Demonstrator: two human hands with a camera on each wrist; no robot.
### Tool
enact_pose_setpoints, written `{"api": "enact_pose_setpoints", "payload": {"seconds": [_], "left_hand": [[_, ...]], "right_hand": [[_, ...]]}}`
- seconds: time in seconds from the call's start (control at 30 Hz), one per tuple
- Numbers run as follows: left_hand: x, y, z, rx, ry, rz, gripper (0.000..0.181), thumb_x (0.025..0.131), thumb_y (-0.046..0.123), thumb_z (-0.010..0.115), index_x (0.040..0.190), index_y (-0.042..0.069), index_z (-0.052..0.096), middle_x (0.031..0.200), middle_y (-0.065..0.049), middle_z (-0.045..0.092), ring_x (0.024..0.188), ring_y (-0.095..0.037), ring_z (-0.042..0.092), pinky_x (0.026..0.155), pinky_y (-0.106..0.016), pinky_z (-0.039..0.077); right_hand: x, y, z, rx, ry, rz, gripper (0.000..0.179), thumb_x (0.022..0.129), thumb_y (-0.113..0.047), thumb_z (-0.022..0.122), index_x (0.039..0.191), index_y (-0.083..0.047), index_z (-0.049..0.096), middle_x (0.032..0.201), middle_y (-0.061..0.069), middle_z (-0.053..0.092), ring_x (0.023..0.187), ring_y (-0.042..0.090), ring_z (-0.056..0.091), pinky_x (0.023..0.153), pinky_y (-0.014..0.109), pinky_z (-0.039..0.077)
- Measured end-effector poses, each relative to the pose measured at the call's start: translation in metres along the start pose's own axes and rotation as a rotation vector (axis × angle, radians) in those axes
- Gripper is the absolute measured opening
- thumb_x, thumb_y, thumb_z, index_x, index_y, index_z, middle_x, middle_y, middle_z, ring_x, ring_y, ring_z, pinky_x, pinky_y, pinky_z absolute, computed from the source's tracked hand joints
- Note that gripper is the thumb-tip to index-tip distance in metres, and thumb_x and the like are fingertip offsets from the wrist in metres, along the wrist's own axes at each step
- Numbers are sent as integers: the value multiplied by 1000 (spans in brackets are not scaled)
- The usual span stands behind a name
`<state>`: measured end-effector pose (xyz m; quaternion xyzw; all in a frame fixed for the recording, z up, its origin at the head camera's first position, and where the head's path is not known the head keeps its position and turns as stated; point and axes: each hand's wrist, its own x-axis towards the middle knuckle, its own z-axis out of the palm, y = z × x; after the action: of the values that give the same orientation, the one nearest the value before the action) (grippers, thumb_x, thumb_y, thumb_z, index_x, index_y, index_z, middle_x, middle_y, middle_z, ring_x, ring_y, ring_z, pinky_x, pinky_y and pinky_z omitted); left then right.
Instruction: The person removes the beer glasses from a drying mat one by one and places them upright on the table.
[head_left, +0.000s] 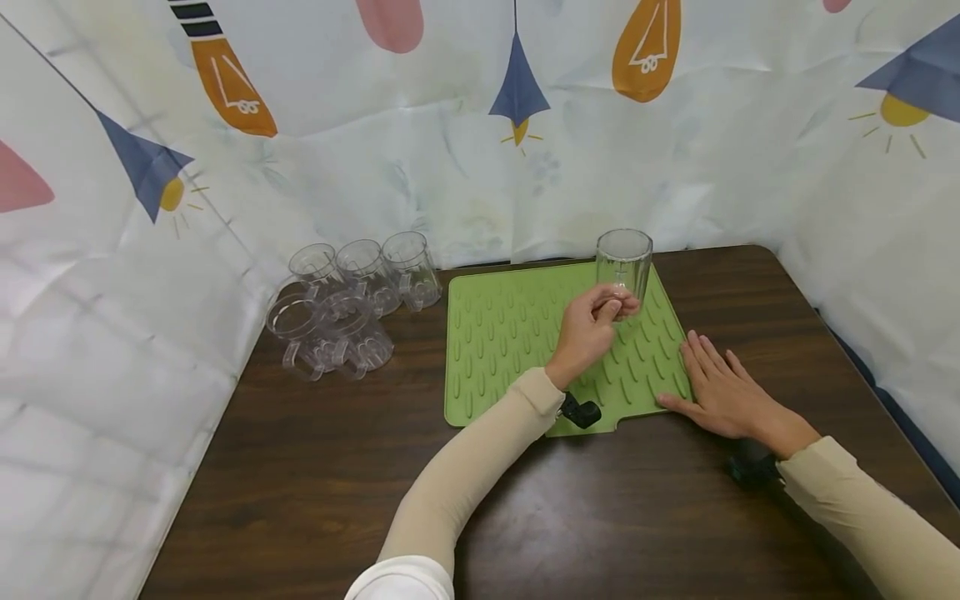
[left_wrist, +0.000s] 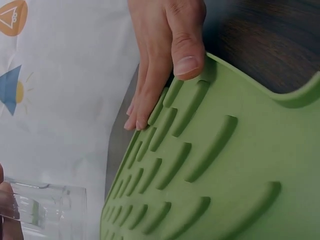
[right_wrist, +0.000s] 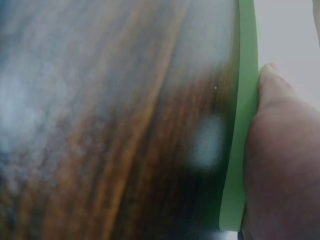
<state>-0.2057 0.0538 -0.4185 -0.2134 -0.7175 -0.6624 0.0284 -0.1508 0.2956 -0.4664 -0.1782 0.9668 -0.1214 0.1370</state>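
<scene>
My left hand (head_left: 588, 329) pinches the handle of a clear glass mug (head_left: 625, 254) at the far right of a green ridged mat (head_left: 510, 350). The mug stands upright, rim up; my fingers hide part of its base, so I cannot tell whether it touches the mat. In the left wrist view the mug (left_wrist: 55, 210) shows at lower left, with fingertips at its handle. My right hand (head_left: 723, 396) lies flat with straight fingers on the mat's near right edge. In the right wrist view part of that hand (right_wrist: 282, 155) sits against the mat's green edge (right_wrist: 242, 125).
Several more clear mugs (head_left: 360, 283) stand clustered at the table's back left, handles toward the front. The dark wooden table (head_left: 315, 483) meets a patterned cloth (head_left: 450, 167) behind and cloth walls on both sides. The mat's front edge has a notch.
</scene>
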Motion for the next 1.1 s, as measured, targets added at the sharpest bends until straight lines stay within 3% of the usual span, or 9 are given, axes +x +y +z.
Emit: {"api": "enact_pose_setpoints", "payload": {"seconds": [0.53,0.77,1.0,1.1], "left_hand": [[-16,2,-22,52,-31,-11,24,108,-2,45,122,-9,63,115,-24,73,108,-33,75,97,-32,62],[-22,5,-37,123,-19,8,22,108,0,46,119,-6,64,113,-25,73,105,-36,75,94,-25,61],[-28,9,-47,166,-12,0,23,108,0,46,121,-8,63,114,-25,73,106,-35,75,97,-33,62],[-31,10,-51,190,4,-11,22,108,0,45,119,-4,64,112,-23,74,105,-33,75,96,-30,62]], "right_hand": [[-2,2,0,16,-3,5,109,100,-70,48,163,6,3,172,29,-8,160,50,0,122,76,4],[-2,1,-3,16,-9,1,108,100,-70,47,163,5,3,172,29,-10,160,50,-1,122,77,3],[-4,-1,-2,15,1,-5,107,100,-68,48,163,7,5,171,31,-7,159,51,1,122,76,5],[-4,-3,-2,10,5,-6,107,100,-69,48,163,7,5,171,30,-7,160,51,1,122,76,5]]}}
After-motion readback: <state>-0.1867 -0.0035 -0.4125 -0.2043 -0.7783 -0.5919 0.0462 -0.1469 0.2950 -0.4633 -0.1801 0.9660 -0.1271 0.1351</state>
